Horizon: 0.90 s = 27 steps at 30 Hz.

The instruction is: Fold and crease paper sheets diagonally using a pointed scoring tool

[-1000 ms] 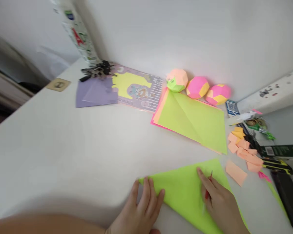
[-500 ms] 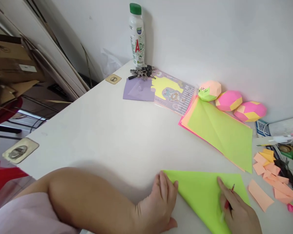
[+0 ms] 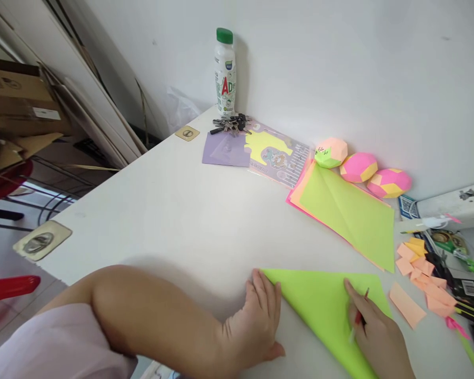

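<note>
A sheet of lime-green paper (image 3: 319, 300), folded over along a slanting edge, lies on the white table in front of me. My left hand (image 3: 258, 321) rests at its left corner, fingers stretched out and touching the edge, thumb apart. On the right part of the paper is my right hand (image 3: 375, 331), its index finger extended onto the sheet. A slim pen with a red part (image 3: 358, 317) is tucked in that hand, pointing up and away. The hand hides some of the pen and the paper beneath it.
Behind lies a stack of coloured sheets (image 3: 347, 216), with several paper polyhedra (image 3: 358, 167) by the wall. Orange folded pieces (image 3: 422, 273) lie to the right. Keys (image 3: 232, 124), a purple sheet (image 3: 225, 150) and a white bottle (image 3: 225, 73) stand near the far corner.
The view has shifted slightly, so the table items sit a little lower and the right-hand ones further left. Both hands keep about the same place on the green paper.
</note>
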### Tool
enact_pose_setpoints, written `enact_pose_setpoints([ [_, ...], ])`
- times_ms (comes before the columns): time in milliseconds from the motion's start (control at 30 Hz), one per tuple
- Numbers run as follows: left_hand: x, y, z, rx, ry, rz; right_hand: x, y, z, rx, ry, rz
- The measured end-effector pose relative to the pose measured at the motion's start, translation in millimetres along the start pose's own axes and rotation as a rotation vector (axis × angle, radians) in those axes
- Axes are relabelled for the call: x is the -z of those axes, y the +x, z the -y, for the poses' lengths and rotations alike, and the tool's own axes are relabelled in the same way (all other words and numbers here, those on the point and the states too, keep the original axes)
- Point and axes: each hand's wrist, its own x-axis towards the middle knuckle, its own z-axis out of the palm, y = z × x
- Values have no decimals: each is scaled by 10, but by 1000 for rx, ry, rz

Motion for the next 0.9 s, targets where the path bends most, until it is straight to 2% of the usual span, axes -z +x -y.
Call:
enact_pose_setpoints([
  [167, 58, 52, 83, -87, -24, 52, -41, -32, -11, -36, 12, 13],
  [233, 57, 69, 105, -114, -46, 36, -45, -43, 8, -60, 28, 34],
  [433, -63, 40, 65, -42, -152, -197, -26, -59, 109, -165, 48, 156],
  [600, -130, 41, 45, -55, -159, -299, 18, -29, 184, -282, 72, 274],
  [900, -159, 167, 86, -170, -27, -252, 118, 23, 219, -367, 151, 382],
])
